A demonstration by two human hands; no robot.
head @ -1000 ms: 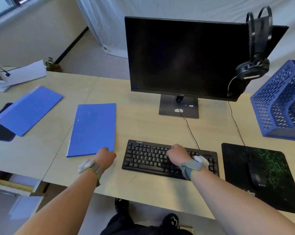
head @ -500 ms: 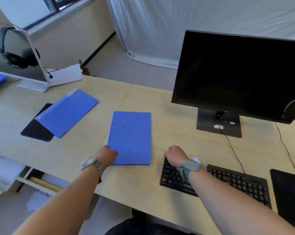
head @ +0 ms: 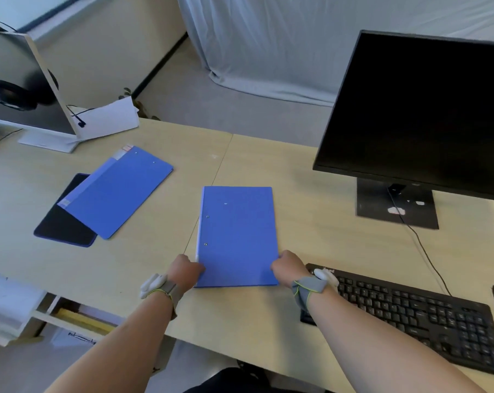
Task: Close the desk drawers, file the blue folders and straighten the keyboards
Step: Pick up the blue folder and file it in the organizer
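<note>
Two hands frame the near blue folder (head: 237,236), which lies flat on the surface (head: 297,177): the left hand (head: 185,269) at its left edge, the right hand (head: 288,266) at its right edge, fingers curled onto the cover's sides. A second blue folder (head: 118,191) lies angled to the left, overlapping a dark mouse pad (head: 61,225). The black keyboard (head: 410,316) sits askew just right of the right hand. Below left, a desk drawer (head: 70,319) hangs open.

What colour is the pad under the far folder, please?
Black with a blue edge; the pad under the folder shows best in the head view.
</note>
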